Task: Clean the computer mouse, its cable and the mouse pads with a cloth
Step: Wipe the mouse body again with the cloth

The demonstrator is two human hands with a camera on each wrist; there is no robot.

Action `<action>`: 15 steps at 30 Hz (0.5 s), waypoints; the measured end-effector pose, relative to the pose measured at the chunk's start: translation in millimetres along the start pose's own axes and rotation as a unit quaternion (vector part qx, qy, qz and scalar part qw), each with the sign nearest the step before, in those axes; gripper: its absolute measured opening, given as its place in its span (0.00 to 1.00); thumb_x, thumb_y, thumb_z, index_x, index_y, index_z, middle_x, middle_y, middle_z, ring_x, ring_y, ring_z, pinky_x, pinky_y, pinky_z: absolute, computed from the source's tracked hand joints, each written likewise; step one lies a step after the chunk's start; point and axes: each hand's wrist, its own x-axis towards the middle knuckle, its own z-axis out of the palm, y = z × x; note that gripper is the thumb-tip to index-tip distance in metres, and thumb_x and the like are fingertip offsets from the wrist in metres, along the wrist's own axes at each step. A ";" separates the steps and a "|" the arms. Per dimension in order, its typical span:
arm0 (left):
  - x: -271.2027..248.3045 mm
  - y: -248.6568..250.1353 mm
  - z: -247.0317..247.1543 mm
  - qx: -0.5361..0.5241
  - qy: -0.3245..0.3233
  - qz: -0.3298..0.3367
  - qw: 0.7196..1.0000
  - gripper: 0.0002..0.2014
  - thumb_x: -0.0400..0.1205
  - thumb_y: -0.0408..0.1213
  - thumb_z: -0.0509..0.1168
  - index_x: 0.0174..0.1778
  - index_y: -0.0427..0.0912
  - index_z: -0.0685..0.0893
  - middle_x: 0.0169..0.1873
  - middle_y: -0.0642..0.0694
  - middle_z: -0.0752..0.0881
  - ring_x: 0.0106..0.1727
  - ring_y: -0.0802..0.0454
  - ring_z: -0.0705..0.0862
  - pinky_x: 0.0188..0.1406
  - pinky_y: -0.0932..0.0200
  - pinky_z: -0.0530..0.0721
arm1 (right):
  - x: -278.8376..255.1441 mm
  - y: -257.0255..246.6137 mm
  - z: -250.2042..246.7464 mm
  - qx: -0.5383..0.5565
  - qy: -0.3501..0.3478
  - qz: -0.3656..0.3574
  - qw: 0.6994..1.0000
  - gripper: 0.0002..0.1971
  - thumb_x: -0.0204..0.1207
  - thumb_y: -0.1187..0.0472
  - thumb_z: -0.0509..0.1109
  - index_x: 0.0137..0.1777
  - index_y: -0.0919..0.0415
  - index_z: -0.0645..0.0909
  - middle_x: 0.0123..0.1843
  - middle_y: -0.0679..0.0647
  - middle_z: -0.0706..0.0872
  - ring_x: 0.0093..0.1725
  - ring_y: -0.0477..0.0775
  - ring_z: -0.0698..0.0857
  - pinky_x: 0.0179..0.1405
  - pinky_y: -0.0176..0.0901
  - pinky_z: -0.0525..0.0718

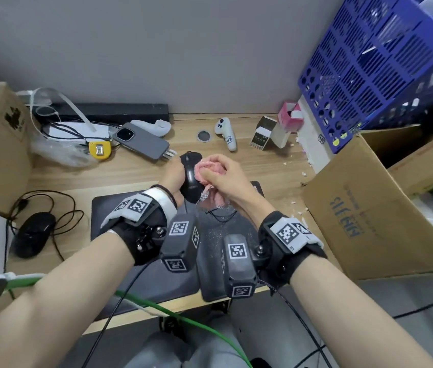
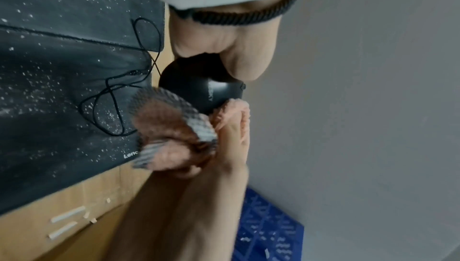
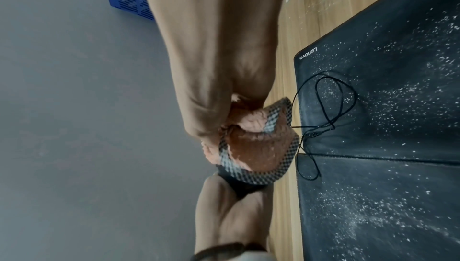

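A bunched pink cloth (image 1: 210,171) is gripped by the right hand (image 1: 222,176), fingers curled round it, and is pressed against the right side of the black computer mouse (image 1: 191,179). The mouse is held off the desk by the left hand (image 1: 173,179), whose fingers are wrapped round its left side and underside. The mouse is seen raised above the far edge of the mouse pads (image 1: 120,216), its long axis running away from the person, its button end turned toward the wall. Its thin cable (image 3: 328,112) lies looped on the two dark pads, which are speckled with white crumbs. A second black mouse (image 1: 33,233) rests on the wooden desk (image 1: 90,173), well to the left.
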 end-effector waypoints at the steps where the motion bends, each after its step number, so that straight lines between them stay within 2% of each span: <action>1: 2.8 2.9 -1.1 -0.021 0.015 -0.021 0.999 0.11 0.82 0.43 0.56 0.46 0.42 0.81 0.38 0.41 0.83 0.33 0.46 0.82 0.36 0.57 0.80 | -2.9 0.5 0.4 -0.002 -0.004 -0.009 1.000 0.07 0.75 0.68 0.72 0.47 0.55 0.82 0.45 0.50 0.86 0.36 0.45 0.84 0.33 0.36 0.83; 4: 6.4 6.3 -1.2 -0.055 0.046 -0.051 0.996 0.17 0.86 0.46 0.51 0.40 0.43 0.80 0.34 0.42 0.83 0.34 0.46 0.82 0.33 0.58 0.82 | -5.8 2.7 2.4 -0.021 0.006 -0.024 0.999 0.07 0.73 0.67 0.75 0.46 0.54 0.82 0.44 0.46 0.86 0.44 0.49 0.86 0.44 0.44 0.86; 7: -3.6 1.5 1.0 -0.039 0.001 -0.035 0.999 0.19 0.87 0.49 0.51 0.45 0.42 0.82 0.37 0.42 0.85 0.35 0.47 0.83 0.34 0.58 0.82 | 1.6 -0.9 2.3 -0.036 0.029 -0.007 0.999 0.06 0.74 0.64 0.75 0.46 0.54 0.82 0.45 0.50 0.87 0.44 0.52 0.87 0.49 0.52 0.87; 9: -14.0 -3.7 2.5 0.011 -0.053 -0.013 0.998 0.21 0.88 0.50 0.50 0.51 0.40 0.84 0.40 0.41 0.87 0.37 0.48 0.85 0.36 0.58 0.83 | 11.5 -7.1 -1.8 -0.046 0.055 0.014 0.997 0.05 0.75 0.63 0.73 0.45 0.53 0.81 0.46 0.51 0.86 0.43 0.52 0.86 0.43 0.48 0.88; 11: -22.0 -8.6 4.7 0.076 -0.098 0.027 0.992 0.20 0.89 0.47 0.49 0.49 0.40 0.83 0.39 0.41 0.86 0.38 0.48 0.84 0.42 0.55 0.81 | 20.5 -13.6 -8.1 -0.047 0.076 0.027 0.996 0.04 0.77 0.63 0.72 0.46 0.54 0.81 0.44 0.50 0.85 0.41 0.50 0.84 0.36 0.38 0.85; 13: -24.5 -10.1 5.5 0.100 -0.097 0.057 0.989 0.19 0.90 0.45 0.48 0.47 0.40 0.82 0.41 0.39 0.86 0.42 0.45 0.83 0.50 0.51 0.81 | 27.5 -16.5 -12.3 -0.050 0.073 0.033 0.996 0.05 0.77 0.63 0.72 0.51 0.58 0.82 0.46 0.50 0.85 0.44 0.50 0.85 0.41 0.40 0.86; 15: -23.3 -8.0 3.1 0.097 -0.086 0.061 0.990 0.21 0.90 0.46 0.47 0.53 0.37 0.82 0.45 0.36 0.86 0.44 0.44 0.84 0.51 0.49 0.82 | 29.8 -17.3 -10.3 -0.052 0.047 0.045 0.997 0.09 0.77 0.61 0.72 0.56 0.59 0.83 0.48 0.52 0.86 0.43 0.49 0.84 0.40 0.42 0.84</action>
